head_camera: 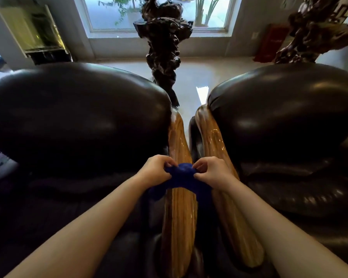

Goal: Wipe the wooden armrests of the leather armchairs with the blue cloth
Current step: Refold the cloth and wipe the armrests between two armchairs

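Note:
Two dark leather armchairs stand side by side, the left armchair [72, 121] and the right armchair [289, 117]. Between them run two glossy wooden armrests, the left armrest [179, 213] and the right armrest [215, 141]. A blue cloth [184, 175] is bunched over the left armrest and hangs off both sides. My left hand [155, 169] pinches its left end, and my right hand [211, 171] pinches its right end, above the gap between the armrests.
A tall dark carved wood sculpture [163, 47] stands on the shiny floor behind the gap between the chairs. Another carved piece [313, 31] rises at the back right. A window [157, 13] fills the far wall, and a shelf unit [38, 35] stands at the back left.

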### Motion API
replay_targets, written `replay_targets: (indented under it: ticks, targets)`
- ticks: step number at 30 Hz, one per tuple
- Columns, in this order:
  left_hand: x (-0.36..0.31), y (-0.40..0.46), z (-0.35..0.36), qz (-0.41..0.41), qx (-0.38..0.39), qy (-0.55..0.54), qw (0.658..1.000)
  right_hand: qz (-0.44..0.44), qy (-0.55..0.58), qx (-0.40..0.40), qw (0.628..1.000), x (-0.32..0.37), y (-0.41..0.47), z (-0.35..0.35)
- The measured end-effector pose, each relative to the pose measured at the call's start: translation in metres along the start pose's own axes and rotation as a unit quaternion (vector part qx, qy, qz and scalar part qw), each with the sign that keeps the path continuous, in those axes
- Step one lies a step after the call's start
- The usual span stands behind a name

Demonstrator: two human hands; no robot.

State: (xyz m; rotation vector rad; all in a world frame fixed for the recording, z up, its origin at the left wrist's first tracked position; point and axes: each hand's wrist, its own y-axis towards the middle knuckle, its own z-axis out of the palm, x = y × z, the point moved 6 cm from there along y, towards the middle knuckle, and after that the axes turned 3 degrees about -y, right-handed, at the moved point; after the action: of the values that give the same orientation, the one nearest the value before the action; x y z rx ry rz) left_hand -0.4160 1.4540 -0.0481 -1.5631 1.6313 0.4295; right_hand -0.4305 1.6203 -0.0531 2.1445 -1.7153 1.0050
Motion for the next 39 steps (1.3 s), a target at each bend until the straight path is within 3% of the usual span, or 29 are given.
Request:
replay_targets:
  ticks: [6,10,16,20,25,30,39]
  targets:
    - [0.005,0.031,0.011,-0.015,-0.052,-0.007,0.999,-0.049,-0.007,0.019,0.999,-0.026,0.042,-0.005]
    - [0.031,0.057,0.019,0.021,-0.102,0.034,0.994,-0.084,-0.023,-0.003,0.996,-0.042,0.075,0.016]
    - [0.102,0.086,0.082,0.073,-0.144,0.068,0.985,-0.18,-0.199,-0.065,0.961,-0.079,0.098,0.087]
    - [0.151,0.09,0.133,0.059,-0.107,0.064,0.99,-0.138,-0.264,-0.073,0.952,-0.119,0.093,0.141]
    - [0.178,0.089,0.139,0.022,-0.286,0.08,0.955,-0.043,-0.165,-0.231,0.958,-0.138,0.093,0.159]
    - [0.186,0.125,0.161,-0.057,-0.263,0.066,0.961,0.02,-0.122,-0.207,0.97,-0.141,0.12,0.184]
    - [0.183,0.179,0.149,0.004,-0.25,-0.038,0.967,0.038,-0.145,-0.213,0.965,-0.144,0.161,0.179]
